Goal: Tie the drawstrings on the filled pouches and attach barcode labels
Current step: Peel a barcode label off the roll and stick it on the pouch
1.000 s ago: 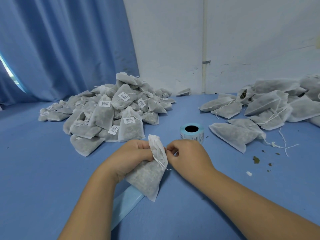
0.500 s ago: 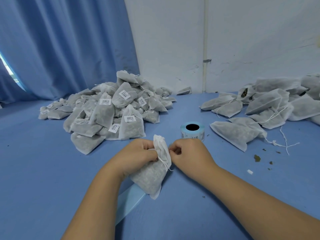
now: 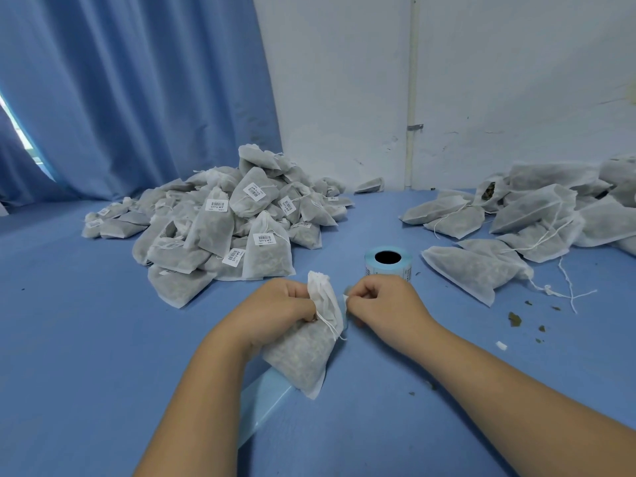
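Gripping the filled pouch (image 3: 303, 356) just under its gathered neck, my left hand (image 3: 285, 308) holds it tilted, mouth up and away from me, with its lower corner over a light-blue backing strip (image 3: 261, 401) on the desk (image 3: 86, 339). The white drawstring (image 3: 328, 325) hangs down the pouch's right side. My right hand (image 3: 382, 301) sits just beside the pouch, fingers curled in, thumb and forefinger pinching a small pale piece (image 3: 346, 299) against the pouch's edge; whether it is a label or its backing I cannot tell. The label roll (image 3: 388, 261) stands on end just beyond my right hand. Far left lies a heap of labelled pouches (image 3: 220, 228), tied shut, barcodes showing. Far right is a looser pile of unlabelled pouches (image 3: 537, 215) with strings trailing. Dry leaf crumbs (image 3: 514, 318) dot the desk near them.
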`<state>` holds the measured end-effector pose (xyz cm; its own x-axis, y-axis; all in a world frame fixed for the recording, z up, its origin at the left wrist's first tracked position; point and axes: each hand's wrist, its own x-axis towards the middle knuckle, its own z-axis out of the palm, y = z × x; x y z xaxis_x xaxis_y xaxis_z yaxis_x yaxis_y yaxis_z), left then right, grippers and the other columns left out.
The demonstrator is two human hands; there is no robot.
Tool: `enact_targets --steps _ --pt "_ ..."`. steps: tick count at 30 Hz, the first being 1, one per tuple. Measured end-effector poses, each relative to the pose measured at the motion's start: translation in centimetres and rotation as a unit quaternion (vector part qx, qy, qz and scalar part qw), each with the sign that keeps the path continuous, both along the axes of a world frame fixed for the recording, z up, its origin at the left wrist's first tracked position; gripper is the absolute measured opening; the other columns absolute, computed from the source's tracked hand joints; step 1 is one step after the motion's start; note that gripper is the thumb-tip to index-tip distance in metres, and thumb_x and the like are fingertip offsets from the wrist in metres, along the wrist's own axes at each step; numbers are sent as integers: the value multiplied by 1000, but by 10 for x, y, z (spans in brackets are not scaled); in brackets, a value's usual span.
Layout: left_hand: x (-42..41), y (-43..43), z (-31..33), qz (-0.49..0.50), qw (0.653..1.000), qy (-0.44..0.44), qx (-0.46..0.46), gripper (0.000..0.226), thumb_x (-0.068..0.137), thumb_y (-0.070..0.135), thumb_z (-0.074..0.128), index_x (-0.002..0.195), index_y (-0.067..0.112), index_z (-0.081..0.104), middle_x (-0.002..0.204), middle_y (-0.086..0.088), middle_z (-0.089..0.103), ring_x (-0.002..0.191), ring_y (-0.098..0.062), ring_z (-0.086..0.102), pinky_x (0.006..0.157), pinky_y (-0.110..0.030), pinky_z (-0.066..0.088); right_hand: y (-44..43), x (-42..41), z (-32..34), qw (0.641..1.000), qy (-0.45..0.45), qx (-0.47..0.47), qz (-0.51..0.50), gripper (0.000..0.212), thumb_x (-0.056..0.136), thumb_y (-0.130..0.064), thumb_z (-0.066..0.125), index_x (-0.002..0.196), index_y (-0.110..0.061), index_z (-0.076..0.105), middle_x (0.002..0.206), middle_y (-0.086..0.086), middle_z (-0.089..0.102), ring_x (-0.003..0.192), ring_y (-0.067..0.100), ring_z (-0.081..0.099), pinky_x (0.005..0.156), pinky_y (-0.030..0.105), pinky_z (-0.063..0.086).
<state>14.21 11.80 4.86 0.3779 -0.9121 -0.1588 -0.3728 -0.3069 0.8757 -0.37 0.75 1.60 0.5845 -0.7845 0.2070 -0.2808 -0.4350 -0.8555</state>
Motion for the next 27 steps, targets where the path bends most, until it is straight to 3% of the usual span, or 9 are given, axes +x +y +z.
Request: enact_targets --steps 2,7,13,16,20,23,27 --pt "2 1 -1 1 1000 3 1 22 85 6 57 98 2 73 85 -12 65 78 -22 55 75 -34 41 0 -1 1 1000 6 0 -7 17 78 -15 62 63 -21 64 56 -17 62 58 -1 54 56 11 42" --pt "-1 3 0 8 1000 12 5 23 86 2 54 99 -2 72 83 -13 63 77 -23 54 72 -34 40 -1 -10 3 999 11 13 -36 12 77 -16 62 66 -15 65 56 -14 61 56 1 51 57 17 42" --pt "-3 3 1 13 999 35 6 31 78 8 59 104 -9 65 84 -14 60 79 -25 52 75 -35 38 -1 -43 5 996 -5 62 -69 13 75 -15 59 66 -8 66 63 4 70 63 23 61 65 39 53" --pt "-2 5 0 17 999 28 10 50 64 18 59 105 -10 63 83 -14 61 78 -23 53 74 -34 39 -3 -64 6 994 -16 83 -75 15 76 -14 58 63 -10 65 63 5 70 59 21 59 60 34 46" --pt "-5 7 1 44 998 15 -31 41 71 22 65 103 -4 67 89 -23 68 79 -20 59 77 -35 42 -7 -93 9 990 -47 113 -68 16 81 -9 59 66 -11 65 65 2 71 51 10 60 48 21 44" --pt "-16 5 5 76 993 8 -86 46 68 27 61 103 -4 64 83 -9 62 79 -18 55 76 -35 40 -8 -115 13 988 -75 133 -19 15 83 -5 59 70 -8 65 67 4 70 54 14 61 49 25 46" --pt "-51 3 10 47 990 11 -131 31 71 30 61 94 15 75 93 -8 76 83 -16 66 79 -33 47 -6 -141 19 972 -117 186 83 17 84 -4 63 68 -10 67 69 11 68 57 19 59 49 26 44"
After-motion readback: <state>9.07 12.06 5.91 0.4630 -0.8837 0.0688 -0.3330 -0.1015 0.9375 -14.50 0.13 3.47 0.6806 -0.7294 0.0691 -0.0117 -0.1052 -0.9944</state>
